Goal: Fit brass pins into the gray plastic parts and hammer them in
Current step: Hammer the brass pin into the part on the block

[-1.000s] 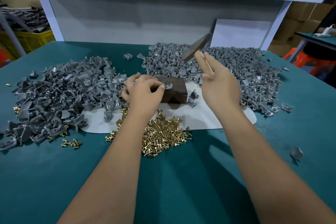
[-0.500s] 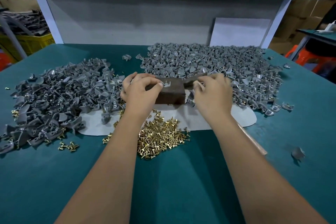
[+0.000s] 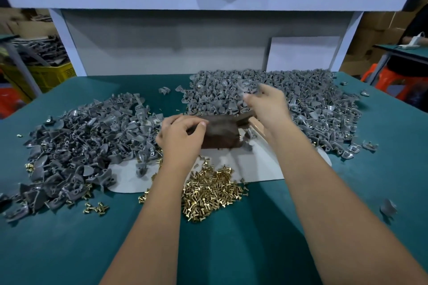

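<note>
On the teal table [image 3: 69, 250], two heaps of gray plastic parts [image 3: 76, 143] flanked a brown block [image 3: 220, 134], with brass pins [image 3: 208, 190] piled just before it. The left hand [image 3: 180, 136] rested curled at the block's left end; whether it pinched anything was unclear. The right hand [image 3: 266, 106], blurred, pinched a gray part over the far heap, the hammer handle [image 3: 257, 127] lying beneath its wrist.

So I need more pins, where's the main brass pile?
The brass pins lie on the green table between the forearms, just in front of the brown block.
</note>
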A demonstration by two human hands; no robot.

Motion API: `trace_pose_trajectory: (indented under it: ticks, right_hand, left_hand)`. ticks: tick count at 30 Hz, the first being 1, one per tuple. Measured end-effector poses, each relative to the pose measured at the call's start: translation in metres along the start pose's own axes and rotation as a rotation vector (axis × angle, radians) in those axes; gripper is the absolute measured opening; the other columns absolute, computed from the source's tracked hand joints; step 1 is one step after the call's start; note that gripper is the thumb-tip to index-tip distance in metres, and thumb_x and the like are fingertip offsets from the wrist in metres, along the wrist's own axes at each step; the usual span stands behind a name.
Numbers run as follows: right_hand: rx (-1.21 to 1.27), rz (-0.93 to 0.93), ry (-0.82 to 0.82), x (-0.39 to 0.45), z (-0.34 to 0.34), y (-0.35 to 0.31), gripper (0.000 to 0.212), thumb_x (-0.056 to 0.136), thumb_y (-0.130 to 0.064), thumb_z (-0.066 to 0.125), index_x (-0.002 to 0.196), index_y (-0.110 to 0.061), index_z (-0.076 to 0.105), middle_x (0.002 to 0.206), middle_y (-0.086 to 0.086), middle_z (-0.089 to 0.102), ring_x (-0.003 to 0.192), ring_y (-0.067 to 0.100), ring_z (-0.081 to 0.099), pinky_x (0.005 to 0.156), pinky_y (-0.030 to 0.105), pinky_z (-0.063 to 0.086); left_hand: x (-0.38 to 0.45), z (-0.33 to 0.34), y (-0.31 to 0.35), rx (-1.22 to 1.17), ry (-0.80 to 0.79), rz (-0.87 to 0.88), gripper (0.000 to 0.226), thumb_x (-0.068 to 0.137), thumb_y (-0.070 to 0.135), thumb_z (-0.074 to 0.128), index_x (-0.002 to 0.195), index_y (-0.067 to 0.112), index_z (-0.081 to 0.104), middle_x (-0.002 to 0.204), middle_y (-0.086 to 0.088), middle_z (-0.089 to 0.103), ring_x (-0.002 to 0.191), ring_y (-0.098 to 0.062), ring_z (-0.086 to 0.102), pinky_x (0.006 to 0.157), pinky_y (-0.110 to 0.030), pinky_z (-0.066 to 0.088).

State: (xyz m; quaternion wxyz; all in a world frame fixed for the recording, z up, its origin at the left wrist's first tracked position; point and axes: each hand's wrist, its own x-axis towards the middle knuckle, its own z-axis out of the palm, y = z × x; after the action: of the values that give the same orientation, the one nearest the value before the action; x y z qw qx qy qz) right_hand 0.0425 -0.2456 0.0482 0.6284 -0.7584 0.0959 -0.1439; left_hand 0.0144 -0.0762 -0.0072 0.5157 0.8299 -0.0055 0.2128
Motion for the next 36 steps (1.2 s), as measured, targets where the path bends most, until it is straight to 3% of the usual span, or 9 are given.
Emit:
trace_pose_trajectory:
  ticks: [2, 3, 5, 8, 13, 17, 23, 31, 36]
  right_hand:
    - [-0.235, 0.048, 0.183, 0.007, 0.001, 0.009, 0.073, 0.091, -0.027, 0.063, 0.152, -0.022, 0.023, 0.127, -0.002, 0.056, 0.115, 0.017, 0.054, 0.090, 0.035, 0.050]
    - [-0.374, 0.037, 0.236, 0.008, 0.004, 0.017, 0.075, 0.092, -0.030, 0.061, 0.153, -0.024, 0.019, 0.143, 0.003, 0.044, 0.132, 0.025, 0.040, 0.104, 0.044, 0.039]
    - [-0.536, -0.043, 0.296, 0.000, 0.014, 0.030, 0.071, 0.091, -0.030, 0.059, 0.152, -0.026, 0.021, 0.151, 0.006, 0.032, 0.139, 0.026, 0.025, 0.111, 0.047, 0.028]
    - [-0.637, -0.221, 0.263, -0.017, 0.028, 0.045, 0.063, 0.090, -0.026, 0.059, 0.146, -0.027, 0.031, 0.146, 0.005, 0.034, 0.134, 0.024, 0.028, 0.110, 0.043, 0.028]
    - [-0.725, -0.597, 0.180, -0.043, 0.046, 0.046, 0.047, 0.088, -0.018, 0.059, 0.134, -0.022, 0.049, 0.129, 0.001, 0.048, 0.121, 0.019, 0.038, 0.104, 0.036, 0.033]
    - [-0.632, -0.790, -0.079, -0.066, 0.056, 0.042, 0.030, 0.089, -0.008, 0.054, 0.118, -0.014, 0.063, 0.107, 0.001, 0.063, 0.101, 0.018, 0.055, 0.084, 0.032, 0.048]
    - [-0.897, -0.753, -0.399, -0.076, 0.069, 0.051, 0.029, 0.092, -0.026, 0.051, 0.116, -0.023, 0.068, 0.106, 0.000, 0.060, 0.107, 0.020, 0.050, 0.078, 0.032, 0.046]
    - [-0.841, -0.652, -0.463, -0.074, 0.067, 0.045, 0.018, 0.091, -0.020, 0.058, 0.103, -0.020, 0.070, 0.102, -0.002, 0.058, 0.105, 0.017, 0.050, 0.080, 0.032, 0.046]
    - [-0.856, -0.686, -0.483, -0.075, 0.065, 0.045, 0.012, 0.091, -0.018, 0.056, 0.098, -0.018, 0.065, 0.099, -0.002, 0.058, 0.101, 0.018, 0.050, 0.078, 0.035, 0.047]
  left_hand:
    - [0.001, 0.000, -0.002, 0.031, -0.004, -0.017, 0.028, 0.093, 0.027, 0.062, 0.072, 0.046, 0.063, 0.091, 0.031, 0.059, 0.119, -0.010, 0.036, 0.112, -0.048, 0.023]
    - [0.002, 0.000, -0.002, 0.048, -0.006, -0.016, 0.028, 0.093, 0.028, 0.061, 0.072, 0.046, 0.063, 0.091, 0.032, 0.057, 0.119, -0.009, 0.035, 0.111, -0.045, 0.023]
    - [0.004, 0.000, -0.003, 0.057, -0.011, -0.012, 0.023, 0.093, 0.027, 0.061, 0.077, 0.043, 0.066, 0.091, 0.031, 0.056, 0.120, -0.011, 0.036, 0.111, -0.044, 0.024]
    - [0.004, -0.003, -0.005, 0.109, 0.021, -0.007, 0.018, 0.093, 0.023, 0.059, 0.093, 0.035, 0.073, 0.103, 0.020, 0.064, 0.124, -0.016, 0.038, 0.110, -0.047, 0.026]
    - [0.011, -0.027, -0.017, 0.537, 0.209, -0.055, 0.040, 0.085, 0.011, 0.058, 0.122, 0.023, 0.067, 0.135, -0.001, 0.059, 0.131, -0.027, 0.036, 0.105, -0.044, 0.024]
    - [0.011, -0.040, -0.023, 0.636, 0.060, -0.266, 0.035, 0.083, 0.014, 0.057, 0.115, 0.020, 0.070, 0.124, -0.009, 0.062, 0.128, -0.033, 0.039, 0.106, -0.047, 0.024]
    - [0.013, -0.049, -0.029, 0.561, 0.118, -0.294, 0.030, 0.088, 0.012, 0.059, 0.108, 0.028, 0.073, 0.113, -0.005, 0.070, 0.124, -0.033, 0.046, 0.100, -0.044, 0.033]
    - [0.011, -0.047, -0.028, 0.522, 0.211, -0.208, 0.033, 0.084, 0.001, 0.056, 0.102, 0.020, 0.076, 0.097, -0.006, 0.075, 0.090, -0.031, 0.065, 0.083, -0.041, 0.054]
    - [0.012, -0.044, -0.025, 0.397, 0.343, -0.101, 0.021, 0.092, 0.015, 0.060, 0.107, 0.020, 0.075, 0.106, -0.003, 0.073, 0.094, -0.027, 0.065, 0.076, -0.035, 0.052]
